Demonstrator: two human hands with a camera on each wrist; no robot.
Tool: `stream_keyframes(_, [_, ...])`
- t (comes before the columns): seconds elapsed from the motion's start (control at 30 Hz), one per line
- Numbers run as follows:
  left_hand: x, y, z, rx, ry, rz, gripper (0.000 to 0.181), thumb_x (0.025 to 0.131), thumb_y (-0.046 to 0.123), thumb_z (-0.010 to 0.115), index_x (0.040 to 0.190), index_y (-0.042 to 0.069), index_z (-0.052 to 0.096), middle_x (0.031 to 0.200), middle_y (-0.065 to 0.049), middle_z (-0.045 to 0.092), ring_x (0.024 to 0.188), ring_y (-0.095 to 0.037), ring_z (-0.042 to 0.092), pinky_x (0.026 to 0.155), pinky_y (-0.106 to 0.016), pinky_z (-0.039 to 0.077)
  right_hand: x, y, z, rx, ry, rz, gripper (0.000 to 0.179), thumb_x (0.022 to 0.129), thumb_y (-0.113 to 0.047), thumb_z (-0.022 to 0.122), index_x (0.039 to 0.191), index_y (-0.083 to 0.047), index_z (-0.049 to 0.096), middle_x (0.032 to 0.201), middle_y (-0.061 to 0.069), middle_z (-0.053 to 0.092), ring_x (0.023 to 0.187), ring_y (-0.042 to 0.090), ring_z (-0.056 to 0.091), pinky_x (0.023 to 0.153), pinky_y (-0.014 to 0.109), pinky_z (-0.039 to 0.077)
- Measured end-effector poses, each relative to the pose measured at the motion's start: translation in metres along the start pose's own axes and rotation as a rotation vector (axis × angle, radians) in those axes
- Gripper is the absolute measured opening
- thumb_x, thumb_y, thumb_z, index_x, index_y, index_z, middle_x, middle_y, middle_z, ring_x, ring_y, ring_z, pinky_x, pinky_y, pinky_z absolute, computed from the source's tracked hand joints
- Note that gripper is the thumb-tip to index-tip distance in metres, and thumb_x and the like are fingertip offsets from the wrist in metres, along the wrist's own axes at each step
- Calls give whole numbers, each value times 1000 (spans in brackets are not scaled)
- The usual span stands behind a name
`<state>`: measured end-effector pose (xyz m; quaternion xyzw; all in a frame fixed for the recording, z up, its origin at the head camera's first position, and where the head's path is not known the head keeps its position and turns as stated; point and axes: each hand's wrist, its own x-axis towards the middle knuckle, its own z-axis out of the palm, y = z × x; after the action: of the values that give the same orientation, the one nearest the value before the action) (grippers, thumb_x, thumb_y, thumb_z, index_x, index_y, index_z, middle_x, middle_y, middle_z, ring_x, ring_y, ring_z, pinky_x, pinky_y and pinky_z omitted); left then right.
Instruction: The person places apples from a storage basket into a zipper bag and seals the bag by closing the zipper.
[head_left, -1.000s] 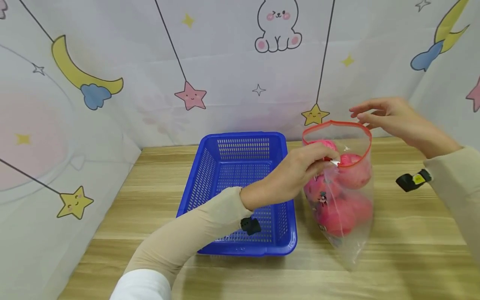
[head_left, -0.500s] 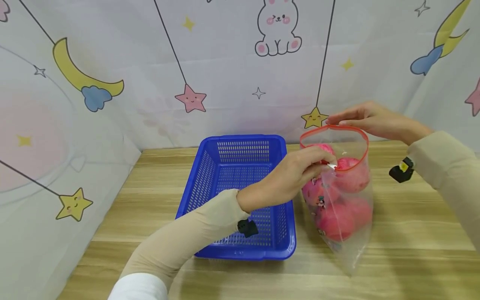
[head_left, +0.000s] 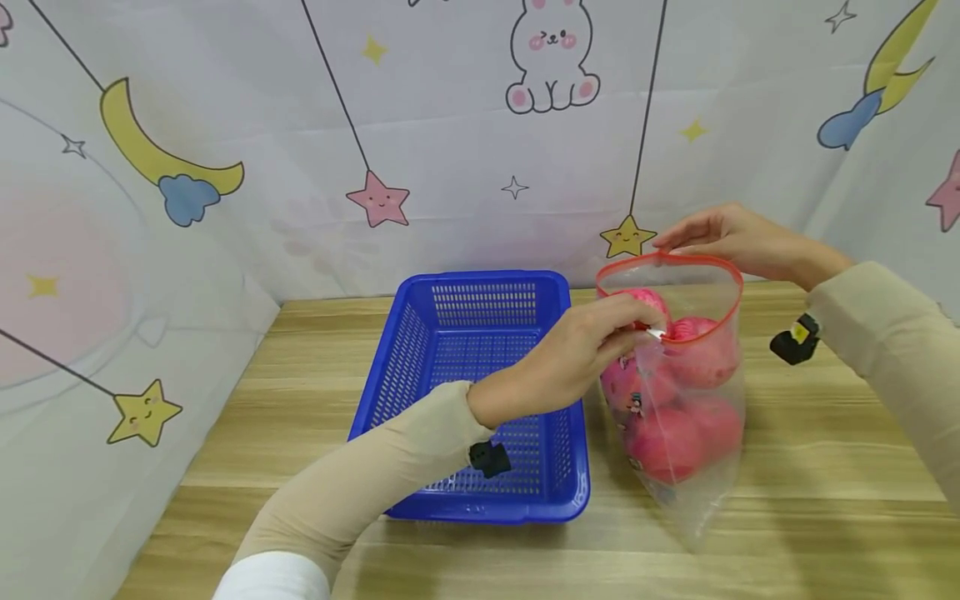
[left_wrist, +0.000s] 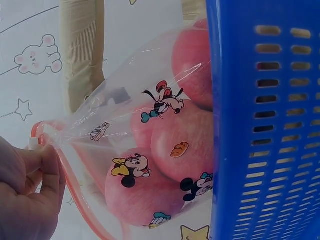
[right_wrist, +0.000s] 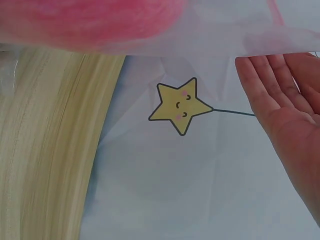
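A clear zip bag [head_left: 697,500] with a red zip edge and cartoon prints stands right of the blue basket, its mouth spread wide. Several pinkish-red apples [head_left: 667,446] fill it; they also show as apples [left_wrist: 182,142] in the left wrist view. With thumb and fingers my left hand [head_left: 592,337] pinches the near rim by the white zip slider [head_left: 656,333]. My right hand [head_left: 742,242] is at the far rim, thumb and fingertips meeting at the red edge. In the right wrist view, the fingertips of the right hand [right_wrist: 285,110] pass behind the plastic.
A blue perforated plastic basket [head_left: 468,510] sits left of the bag, under my left forearm, with no items visible inside. The wooden tabletop [head_left: 262,400] ends at a white cloth backdrop [head_left: 450,108] printed with stars, moons and a rabbit.
My right hand has come leftward from beyond the bag's right side to the far rim. The left hand keeps its pinch on the near rim. The mouth looks slightly wider.
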<state>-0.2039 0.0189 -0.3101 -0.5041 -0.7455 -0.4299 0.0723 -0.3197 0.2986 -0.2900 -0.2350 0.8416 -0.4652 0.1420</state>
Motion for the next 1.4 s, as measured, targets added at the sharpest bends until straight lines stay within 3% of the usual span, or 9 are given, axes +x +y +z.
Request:
stream_keyframes(0.27, [-4,1,0,-3,35,-71,16,99,-1,58,112,3,66,98,-2,63,82,-6,56,79,-14,48,-7,2,-2,-77,33,33,25,97,-12,66,117,4,68,107,4,74,104,9,65,84,22,54])
stream_keyframes(0.43, [-4,1,0,-17,68,-110,14,100,5,59,112,3,66,92,-1,60,79,-7,55,76,-15,49,-15,5,-5,-103,81,36,22,96,-11,67,112,4,69,103,4,74,97,12,67,80,23,55])
stream_keyframes(0.73, [-4,-3,-2,-13,130,-142,13,100,6,59,110,2,66,96,-3,63,79,-10,58,74,-16,50,-37,13,-21,-70,155,22,18,97,-8,66,110,3,69,100,1,75,95,10,66,79,18,52])
stream_keyframes(0.97, [-3,-3,-12,-5,162,-160,14,99,7,59,110,2,66,88,-4,59,76,-9,55,68,-17,47,-64,14,-36,-50,202,40,21,99,-11,63,114,4,67,105,1,75,100,9,64,82,15,48])
stream_keyframes(1.2, [-4,-7,-28,3,225,-221,16,96,8,64,109,0,70,98,-6,69,83,-13,64,76,-21,53,-96,20,-41,82,332,-110,16,97,7,57,111,9,67,97,4,76,93,8,67,83,12,50])
stream_keyframes(1.4, [-5,-16,-43,19,294,-245,14,95,9,66,105,2,72,98,-6,73,85,-15,67,76,-21,53,-113,17,-32,353,472,-321,14,93,18,55,103,16,65,92,9,75,85,13,71,84,15,52])
